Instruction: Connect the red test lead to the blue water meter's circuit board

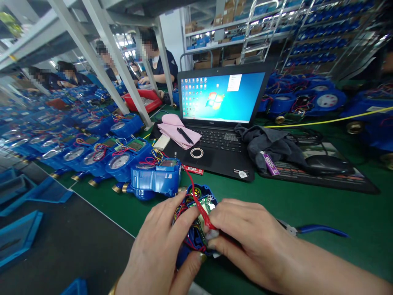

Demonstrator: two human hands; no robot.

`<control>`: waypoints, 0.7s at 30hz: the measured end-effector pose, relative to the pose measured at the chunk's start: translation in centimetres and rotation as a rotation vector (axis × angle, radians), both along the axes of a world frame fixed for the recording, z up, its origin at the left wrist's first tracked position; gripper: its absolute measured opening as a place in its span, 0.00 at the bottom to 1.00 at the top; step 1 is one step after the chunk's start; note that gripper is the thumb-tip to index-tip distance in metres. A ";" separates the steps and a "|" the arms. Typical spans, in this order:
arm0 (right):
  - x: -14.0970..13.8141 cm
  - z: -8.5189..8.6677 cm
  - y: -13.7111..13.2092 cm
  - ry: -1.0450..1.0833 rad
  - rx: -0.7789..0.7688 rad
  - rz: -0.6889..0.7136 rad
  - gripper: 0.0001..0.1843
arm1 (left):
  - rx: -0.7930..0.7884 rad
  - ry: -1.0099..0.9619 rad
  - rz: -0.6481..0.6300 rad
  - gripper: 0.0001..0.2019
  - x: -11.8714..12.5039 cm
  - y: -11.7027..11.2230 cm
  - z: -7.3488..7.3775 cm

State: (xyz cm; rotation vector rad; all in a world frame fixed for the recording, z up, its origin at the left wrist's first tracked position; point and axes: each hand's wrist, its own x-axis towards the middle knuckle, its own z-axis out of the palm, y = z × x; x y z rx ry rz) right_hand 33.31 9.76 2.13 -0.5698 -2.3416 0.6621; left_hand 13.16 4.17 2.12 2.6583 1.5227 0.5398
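Note:
My left hand (159, 250) is wrapped round an opened blue water meter housing (196, 196) full of coloured wires and a green circuit board. My right hand (245, 237) pinches a red clip lead (201, 211) at the board, with something small and white under its fingertips. The red wire runs up to another blue meter (155, 176) standing just behind, on the green mat (307, 209).
An open black laptop (219, 123) stands behind, with a pink cloth and pen, a grey rag and a mouse (328, 164) beside it. Blue-handled pliers (313, 230) lie to the right. Rows of blue meters (76, 143) fill the left; several people work at the far end.

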 end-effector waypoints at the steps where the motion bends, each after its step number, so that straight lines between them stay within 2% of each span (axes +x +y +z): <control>1: 0.0 0.0 0.0 -0.003 0.005 -0.003 0.09 | -0.012 0.003 0.000 0.28 0.0 0.0 0.0; 21: 0.1 -0.1 -0.2 -0.019 -0.011 -0.001 0.08 | 0.016 0.052 -0.002 0.26 0.4 0.1 0.8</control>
